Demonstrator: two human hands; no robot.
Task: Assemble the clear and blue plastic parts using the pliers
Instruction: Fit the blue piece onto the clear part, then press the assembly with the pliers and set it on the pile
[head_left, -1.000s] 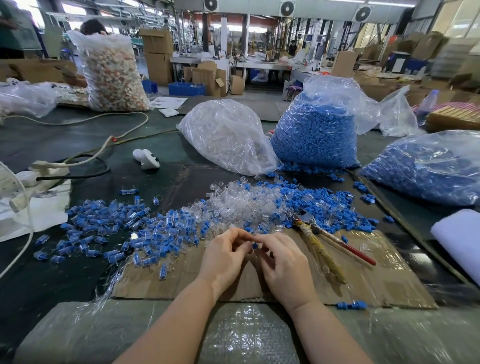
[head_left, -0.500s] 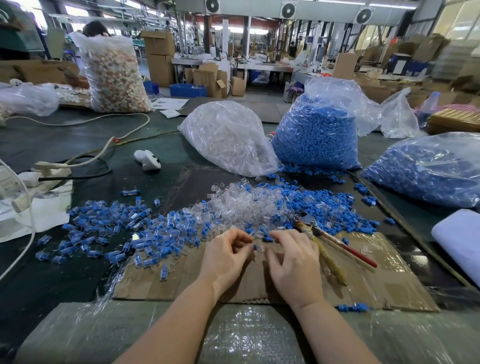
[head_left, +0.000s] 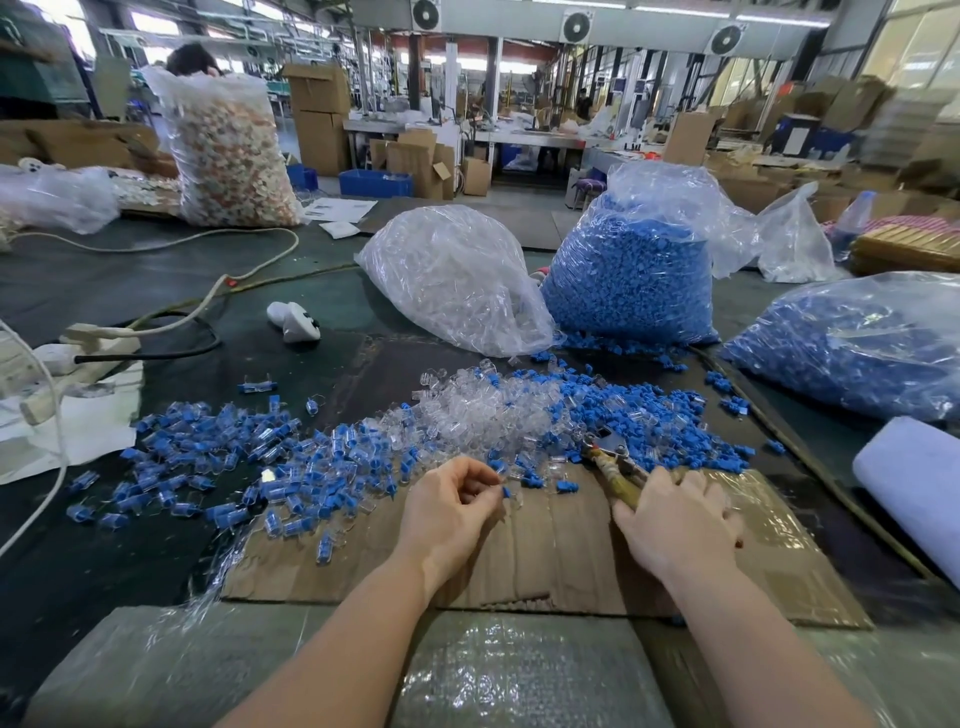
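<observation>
Two hands over a flattened cardboard sheet (head_left: 545, 561) on the dark surface (head_left: 130, 280). Left hand (head_left: 449, 512) curled, fingertips pinching one small blue part (head_left: 506, 491). Right hand (head_left: 678, 519) lies on the handles of one pair of pliers (head_left: 615, 465), fingers curling over them; pliers head points at the loose pile. One clear-parts heap (head_left: 478, 410) mid-surface, loose blue parts (head_left: 639, 415) to its right, assembled blue-and-clear pieces (head_left: 218, 457) spread left. Four bags: one clear-parts bag (head_left: 452, 275), two blue-parts bags (head_left: 631, 275) (head_left: 852, 348), one bag of pale mixed pieces (head_left: 231, 156).
</observation>
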